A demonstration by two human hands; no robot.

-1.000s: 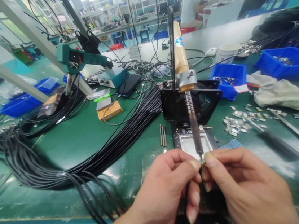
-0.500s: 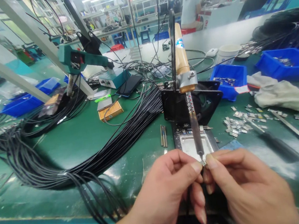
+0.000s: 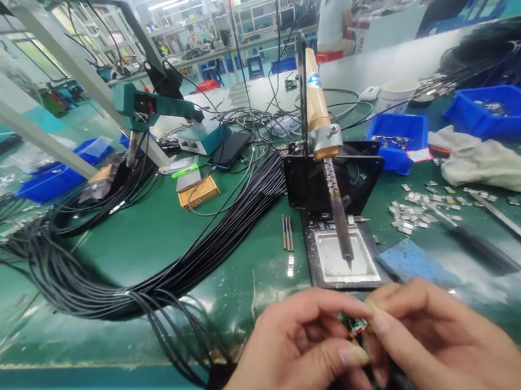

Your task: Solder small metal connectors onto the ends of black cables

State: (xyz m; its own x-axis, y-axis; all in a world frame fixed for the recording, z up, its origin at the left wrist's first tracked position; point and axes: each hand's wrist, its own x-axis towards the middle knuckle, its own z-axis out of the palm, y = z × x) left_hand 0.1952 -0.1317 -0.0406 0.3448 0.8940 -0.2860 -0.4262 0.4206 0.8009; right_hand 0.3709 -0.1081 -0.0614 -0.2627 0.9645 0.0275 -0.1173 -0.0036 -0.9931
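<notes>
Between my hands is a small wired connector (image 3: 358, 327), with bits of red, green and silvery metal showing; my fingers cover most of it. My left hand (image 3: 303, 348) curls round it from the left, its forefinger reaching to my right thumb. From the other side my right hand (image 3: 434, 338) pinches it between thumb and forefinger. Just beyond my hands, a wooden-handled soldering iron (image 3: 342, 229) is clamped tip down above a shallow metal tray (image 3: 323, 263). The iron's tip is apart from the connector. A blue sponge (image 3: 414, 263) lies right of the tray.
A thick bundle of black cables (image 3: 176, 278) sweeps across the left. Behind the iron stands a black fan (image 3: 306, 180). Loose metal connector shells (image 3: 409, 211), a black-handled tool (image 3: 483, 250), a glove (image 3: 494, 163) and blue bins (image 3: 409, 129) are on the right. People sit farther back.
Both hands have drawn back from the iron's tip toward me, bringing the small wired connector along. My left thumb and forefinger have spread apart. The tray and sponge are now more exposed.
</notes>
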